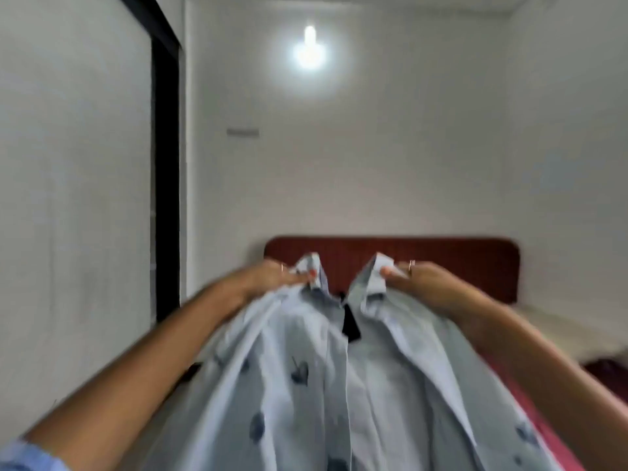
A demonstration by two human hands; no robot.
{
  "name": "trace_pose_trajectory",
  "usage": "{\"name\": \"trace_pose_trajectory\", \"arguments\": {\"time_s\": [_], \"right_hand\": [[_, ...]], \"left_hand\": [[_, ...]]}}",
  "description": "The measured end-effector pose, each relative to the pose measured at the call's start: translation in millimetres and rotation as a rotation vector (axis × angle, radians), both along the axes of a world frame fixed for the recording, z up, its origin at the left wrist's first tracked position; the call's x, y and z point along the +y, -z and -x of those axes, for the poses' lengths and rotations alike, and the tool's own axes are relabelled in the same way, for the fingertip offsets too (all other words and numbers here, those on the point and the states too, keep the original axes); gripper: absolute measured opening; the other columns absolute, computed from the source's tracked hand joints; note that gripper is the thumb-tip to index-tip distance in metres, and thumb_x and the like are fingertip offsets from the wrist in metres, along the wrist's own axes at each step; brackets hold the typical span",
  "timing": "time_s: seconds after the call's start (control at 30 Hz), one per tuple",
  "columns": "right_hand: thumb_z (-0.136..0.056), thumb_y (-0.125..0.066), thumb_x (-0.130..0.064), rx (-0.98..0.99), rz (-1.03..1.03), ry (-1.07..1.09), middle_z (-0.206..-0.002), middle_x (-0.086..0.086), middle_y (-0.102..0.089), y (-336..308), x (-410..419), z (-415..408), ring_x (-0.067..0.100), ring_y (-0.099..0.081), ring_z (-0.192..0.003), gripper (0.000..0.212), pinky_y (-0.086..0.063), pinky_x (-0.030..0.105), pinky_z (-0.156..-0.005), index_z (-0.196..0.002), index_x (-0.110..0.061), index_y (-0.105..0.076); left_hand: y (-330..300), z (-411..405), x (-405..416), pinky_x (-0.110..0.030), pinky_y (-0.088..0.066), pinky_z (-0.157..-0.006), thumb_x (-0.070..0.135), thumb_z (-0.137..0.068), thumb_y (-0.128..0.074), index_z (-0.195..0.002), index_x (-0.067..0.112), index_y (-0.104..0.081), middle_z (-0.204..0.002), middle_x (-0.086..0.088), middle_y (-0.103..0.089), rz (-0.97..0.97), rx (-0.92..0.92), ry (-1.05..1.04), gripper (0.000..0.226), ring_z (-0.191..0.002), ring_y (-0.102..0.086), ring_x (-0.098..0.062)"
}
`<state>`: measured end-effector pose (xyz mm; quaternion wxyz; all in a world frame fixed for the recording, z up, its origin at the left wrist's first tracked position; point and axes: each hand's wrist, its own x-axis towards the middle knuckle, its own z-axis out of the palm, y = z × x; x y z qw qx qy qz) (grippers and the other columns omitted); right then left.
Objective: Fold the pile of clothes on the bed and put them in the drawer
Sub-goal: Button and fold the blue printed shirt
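A light blue-grey shirt [306, 385] with small dark printed motifs hangs in front of me, lifted above the bed and filling the lower middle of the view. My left hand [272, 275] pinches its left collar and shoulder. My right hand [421, 278] pinches the right collar. The shirt front is open at the neck, with a dark label showing inside. The picture is blurred by motion. The rest of the clothes pile and the drawer are hidden.
A dark red headboard [475, 263] stands against the white back wall. The bed's red cover [530, 413] shows at the lower right, with a pale pillow [557, 334] behind it. A dark door frame [166, 164] is on the left. A lamp [309, 52] glows on the wall.
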<state>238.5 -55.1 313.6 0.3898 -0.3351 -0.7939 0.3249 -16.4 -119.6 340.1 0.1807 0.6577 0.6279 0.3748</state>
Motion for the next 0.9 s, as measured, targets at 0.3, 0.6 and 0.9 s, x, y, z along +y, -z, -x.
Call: {"name": "trace_pose_trajectory", "arguments": {"time_s": [0.3,0.6,0.9], "right_hand": [[-0.097,-0.054,-0.028,0.057,0.609,0.002,-0.101,0.006,-0.071,306.2,33.4,10.9,0.016,-0.064,-0.096,0.031,-0.052,0.027,-0.084,-0.106,0.0,-0.064],[-0.094,-0.058,-0.032,0.044,0.71,0.194,-0.072,0.01,-0.046,396.3,135.1,43.0,0.016,-0.043,-0.059,0.028,-0.037,0.026,-0.053,-0.08,-0.009,-0.052],[-0.095,-0.045,-0.047,-0.457,0.403,0.659,-0.113,0.008,-0.059,471.1,130.2,72.5,0.032,-0.054,-0.107,0.034,-0.038,0.039,-0.079,-0.102,-0.015,-0.052]], "left_hand": [[353.6,22.3,50.9,-0.025,-0.051,-0.066,0.04,-0.078,-0.072,-0.085,0.011,-0.069,-0.075,-0.003,-0.074,0.436,-0.589,-0.184,0.03,-0.066,-0.067,-0.012],[430.2,46.8,149.2,-0.029,-0.034,-0.062,0.052,-0.086,-0.06,-0.057,0.017,-0.045,-0.064,0.0,-0.05,0.471,-0.282,-0.206,0.048,-0.062,-0.048,-0.015],[486.2,14.7,155.4,-0.042,-0.041,-0.078,0.07,-0.088,-0.039,-0.103,0.012,-0.059,-0.103,-0.011,-0.065,0.325,0.445,-0.565,0.063,-0.099,-0.059,-0.034]]}}
